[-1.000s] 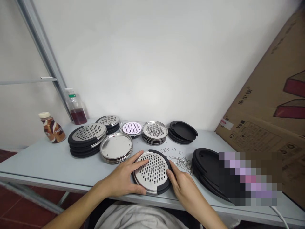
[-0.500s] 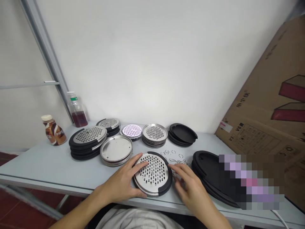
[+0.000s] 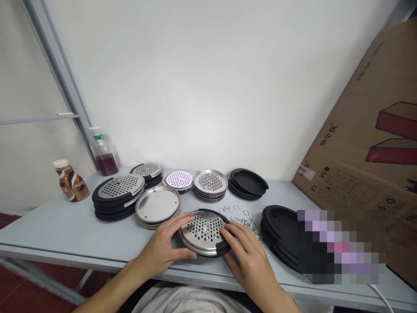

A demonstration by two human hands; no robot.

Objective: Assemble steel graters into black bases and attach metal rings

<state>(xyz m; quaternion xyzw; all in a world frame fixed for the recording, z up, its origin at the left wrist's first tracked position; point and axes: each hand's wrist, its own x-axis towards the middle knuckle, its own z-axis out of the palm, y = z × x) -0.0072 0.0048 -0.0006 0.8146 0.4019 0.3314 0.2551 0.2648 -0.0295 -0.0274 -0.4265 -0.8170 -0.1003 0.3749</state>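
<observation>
A round metal grater (image 3: 203,234) with a partial black rim is tilted above the front of the table. My left hand (image 3: 163,250) holds its left edge, fingers on top and thumb at the near side. From the right, my right hand (image 3: 252,254) grips the black rim, with fingertips over the perforated face. Small metal rings (image 3: 236,208) and a heap of metal clips (image 3: 250,224) lie just behind my right hand. Close behind my left hand is a stack of shallow metal dishes (image 3: 158,204).
Stacked rimmed graters (image 3: 119,187) stand at the left. Behind are a light purple perforated disc (image 3: 179,179), metal grater discs (image 3: 210,182) and black round holders (image 3: 249,184). More black holders (image 3: 280,234) sit at right, beside a cardboard box (image 3: 352,143). Two bottles (image 3: 72,182) stand far left.
My right hand has moved left, from beside the grater onto its rim and face. The grater has tilted, its near edge rising off the table.
</observation>
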